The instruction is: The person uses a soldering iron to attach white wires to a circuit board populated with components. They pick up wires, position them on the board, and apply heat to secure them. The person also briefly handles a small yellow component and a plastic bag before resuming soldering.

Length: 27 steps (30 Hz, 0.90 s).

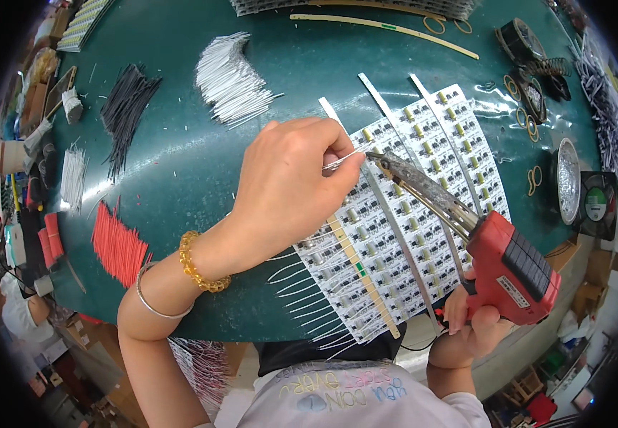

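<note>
My left hand (287,182), with a bead bracelet on its wrist, pinches thin white wires (339,162) between thumb and forefinger. It hovers over the left part of a white circuit board panel (471,135) covered in rows of small components. My right hand (476,329) is wrapped round the handle of a red soldering gun (514,274). The gun's dark tip meets or nearly meets the wire ends at my left fingertips; contact I cannot tell. Several white wires (307,308) stick out from the panel's left edge. Metal strips (403,242) and a pale yellow strip (366,278) lie across it.
Left on the green table (180,157) lie piles of white wires (230,78), black wires (129,107) and red wires (118,242). At right are a metal bowl (568,181), a solder spool (519,39), a coiled iron stand (548,68) and rubber bands (530,127).
</note>
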Tool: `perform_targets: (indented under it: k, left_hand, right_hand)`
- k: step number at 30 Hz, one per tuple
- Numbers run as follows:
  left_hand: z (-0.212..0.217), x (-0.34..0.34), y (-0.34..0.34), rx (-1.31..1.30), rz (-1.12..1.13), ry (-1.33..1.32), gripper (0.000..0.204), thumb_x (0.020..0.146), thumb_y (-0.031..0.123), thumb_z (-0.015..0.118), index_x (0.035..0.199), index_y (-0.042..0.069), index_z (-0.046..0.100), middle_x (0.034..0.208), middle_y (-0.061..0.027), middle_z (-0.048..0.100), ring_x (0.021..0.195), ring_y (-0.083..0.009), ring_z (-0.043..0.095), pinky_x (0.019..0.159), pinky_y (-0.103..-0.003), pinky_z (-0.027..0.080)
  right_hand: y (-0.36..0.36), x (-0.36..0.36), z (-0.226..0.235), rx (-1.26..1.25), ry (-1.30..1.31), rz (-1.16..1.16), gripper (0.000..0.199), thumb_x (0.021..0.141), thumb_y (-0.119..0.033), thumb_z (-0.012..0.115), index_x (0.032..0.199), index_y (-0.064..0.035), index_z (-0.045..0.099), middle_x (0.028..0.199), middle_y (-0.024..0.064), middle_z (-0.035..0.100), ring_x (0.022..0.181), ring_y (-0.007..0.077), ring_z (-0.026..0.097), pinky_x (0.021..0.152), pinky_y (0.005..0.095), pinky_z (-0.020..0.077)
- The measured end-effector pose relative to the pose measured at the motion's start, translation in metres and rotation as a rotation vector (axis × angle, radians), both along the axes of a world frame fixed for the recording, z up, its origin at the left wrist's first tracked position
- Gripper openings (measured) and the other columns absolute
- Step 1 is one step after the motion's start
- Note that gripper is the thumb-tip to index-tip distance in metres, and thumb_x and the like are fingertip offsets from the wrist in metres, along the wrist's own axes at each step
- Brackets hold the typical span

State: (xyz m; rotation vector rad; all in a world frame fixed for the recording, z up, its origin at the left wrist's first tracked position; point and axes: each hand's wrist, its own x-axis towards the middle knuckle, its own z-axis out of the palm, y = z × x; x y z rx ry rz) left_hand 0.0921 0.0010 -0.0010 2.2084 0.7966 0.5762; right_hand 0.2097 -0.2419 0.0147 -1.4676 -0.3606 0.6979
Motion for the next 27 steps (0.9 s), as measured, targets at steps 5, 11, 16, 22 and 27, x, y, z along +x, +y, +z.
perform_targets:
  k: [5,11,16,22,27]
  left_hand:
    - [0.002,0.000,0.001,0.006,0.002,-0.003,0.016,0.076,0.013,0.071,0.070,0.001,0.061,0.059,-0.0028,0.055,0.049,-0.0102,0.039,0.050,-0.026,0.033]
    - [0.000,0.001,0.001,-0.008,-0.002,0.005,0.016,0.076,0.013,0.071,0.070,0.001,0.061,0.059,-0.0029,0.055,0.049,-0.0095,0.038,0.046,-0.026,0.031]
    - [0.001,0.000,0.002,-0.021,-0.002,0.003,0.016,0.076,0.012,0.070,0.070,0.000,0.061,0.058,-0.0028,0.055,0.049,-0.0084,0.038,0.045,-0.025,0.031]
    - [0.001,0.000,0.001,-0.017,-0.003,-0.004,0.016,0.076,0.012,0.070,0.070,0.000,0.061,0.058,-0.0032,0.055,0.048,-0.0087,0.039,0.045,-0.025,0.031]
    - [0.000,0.000,0.001,-0.006,-0.005,0.003,0.017,0.076,0.012,0.070,0.070,0.000,0.061,0.058,-0.0036,0.055,0.048,-0.0086,0.040,0.045,-0.026,0.032]
  right_hand:
    - [-0.021,0.014,-0.021,-0.072,-0.434,0.122,0.067,0.083,-0.046,0.064,0.106,0.0139,0.043,0.048,0.0033,0.048,0.036,0.0097,0.044,0.037,0.0224,0.0368]
    - [-0.003,0.006,-0.014,0.093,-0.299,0.100,0.066,0.083,-0.043,0.066,0.107,0.0152,0.046,0.049,0.0022,0.048,0.036,0.0093,0.043,0.036,0.0221,0.0359]
    - [-0.023,0.014,-0.025,-0.026,-0.425,0.119,0.064,0.084,-0.041,0.067,0.107,0.0156,0.047,0.049,0.0028,0.047,0.035,0.0089,0.041,0.036,0.0215,0.0354]
    - [-0.025,0.003,-0.015,-0.122,-0.215,-0.012,0.077,0.065,-0.045,0.081,0.115,0.0060,0.051,0.076,0.0059,0.058,0.057,0.0124,0.053,0.053,0.0256,0.0423]
    - [-0.007,-0.005,-0.001,0.026,-0.081,-0.022,0.081,0.068,-0.043,0.080,0.120,0.0079,0.045,0.061,0.0052,0.052,0.041,0.0106,0.042,0.040,0.0241,0.0301]
